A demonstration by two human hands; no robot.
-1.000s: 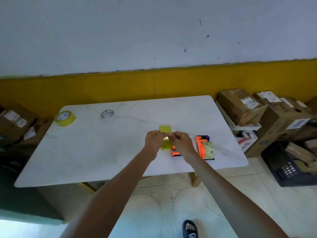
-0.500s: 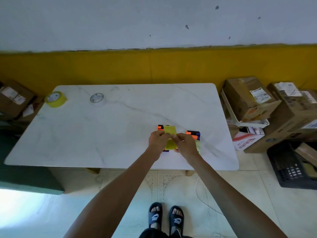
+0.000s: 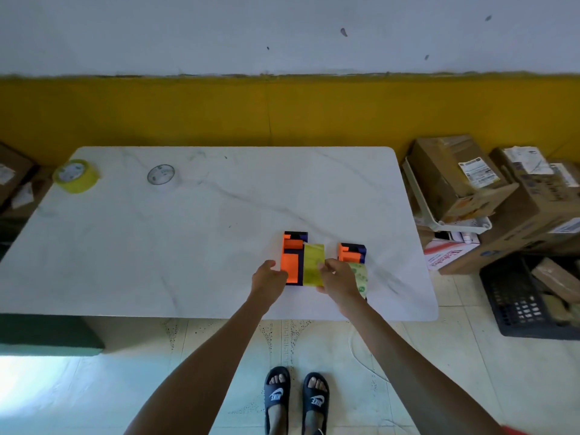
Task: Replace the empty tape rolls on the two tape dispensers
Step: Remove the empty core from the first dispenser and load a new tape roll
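Two orange-and-dark-blue tape dispensers lie on the white marble table (image 3: 157, 246) near its front right. The left dispenser (image 3: 292, 259) carries a yellow tape roll (image 3: 313, 265) on its right side. My left hand (image 3: 268, 277) rests against the left dispenser's near left edge, fingers curled on it. My right hand (image 3: 337, 277) pinches the yellow roll's right edge. The right dispenser (image 3: 351, 252) holds a pale green-printed roll (image 3: 361, 277), partly hidden behind my right hand.
A yellow tape roll (image 3: 76, 176) sits at the table's far left corner, and a clear, nearly empty roll (image 3: 161, 174) lies beside it. Cardboard boxes (image 3: 455, 180) and a black crate (image 3: 530, 296) crowd the floor to the right. A yellow-and-white wall is behind.
The yellow roll, held up between both hands a second ago, now sits down on the left dispenser. My left hand has shifted off the roll to the dispenser's side. The camera tilted downward.
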